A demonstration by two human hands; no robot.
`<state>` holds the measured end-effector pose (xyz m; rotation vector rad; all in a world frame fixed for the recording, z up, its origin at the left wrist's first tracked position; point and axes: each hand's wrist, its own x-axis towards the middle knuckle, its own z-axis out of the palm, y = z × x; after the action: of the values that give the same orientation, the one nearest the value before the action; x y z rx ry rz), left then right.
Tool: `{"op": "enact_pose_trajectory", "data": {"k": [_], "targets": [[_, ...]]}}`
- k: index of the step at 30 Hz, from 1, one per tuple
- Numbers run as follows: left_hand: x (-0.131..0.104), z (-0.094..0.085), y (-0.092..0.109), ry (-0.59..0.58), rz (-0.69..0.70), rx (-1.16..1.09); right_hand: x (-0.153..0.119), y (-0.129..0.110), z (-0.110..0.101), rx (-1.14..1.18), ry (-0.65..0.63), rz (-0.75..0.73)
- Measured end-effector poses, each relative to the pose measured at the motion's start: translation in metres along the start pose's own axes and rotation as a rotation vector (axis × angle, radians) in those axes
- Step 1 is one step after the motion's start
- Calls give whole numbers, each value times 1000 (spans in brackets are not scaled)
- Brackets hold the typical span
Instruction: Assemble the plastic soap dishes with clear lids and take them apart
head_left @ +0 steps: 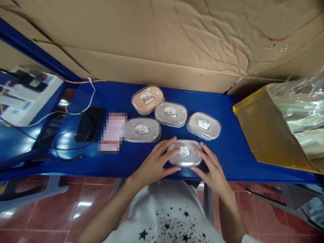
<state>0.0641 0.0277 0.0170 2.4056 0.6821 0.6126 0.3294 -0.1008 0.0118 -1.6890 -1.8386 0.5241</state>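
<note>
A grey oval plastic box with a clear lid (185,161) and a round label lies near the front edge of the blue table (222,162). My left hand (159,162) grips its left side, with fingers on the lid and the thumb at the near edge. On the opposite side, my right hand (211,168) holds the box the same way. Behind it sit more such boxes: a grey one at right (204,126), a grey one in the middle (171,119), another grey one at left (144,135) and a peach-coloured one (149,92) farthest back.
Left of the boxes are a phone-shaped item with a blurred-out surface (113,133), a black flat device (88,125) and loose cables. A white power strip (48,98) stands far left. At right is an open carton (255,135) with plastic-wrapped items. Cardboard (152,44) lines the back.
</note>
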Motion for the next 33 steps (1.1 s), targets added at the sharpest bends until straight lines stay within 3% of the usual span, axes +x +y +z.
{"op": "enact_pose_trajectory", "data": {"k": [12, 15, 18, 21, 25, 30, 33], "targets": [[10, 8, -3, -4, -34, 34, 16, 9, 1, -3, 65, -14], [4, -1, 5, 22, -24, 137, 20, 11, -3, -37, 87, -2], [-10, -20, 9, 156, -19, 274, 26, 17, -10, -100, 140, 7], [-26, -42, -1, 280, -110, 407, 38, 27, -21, -179, 203, 25], [-38, -62, -28, 290, -256, 476, 63, 41, -37, -341, 239, 123], [-34, -63, -51, 239, -266, 427, 84, 40, -30, -506, 370, 229], [-27, -56, -48, 220, -239, 422, 81, 24, -13, -470, 398, 148]]}}
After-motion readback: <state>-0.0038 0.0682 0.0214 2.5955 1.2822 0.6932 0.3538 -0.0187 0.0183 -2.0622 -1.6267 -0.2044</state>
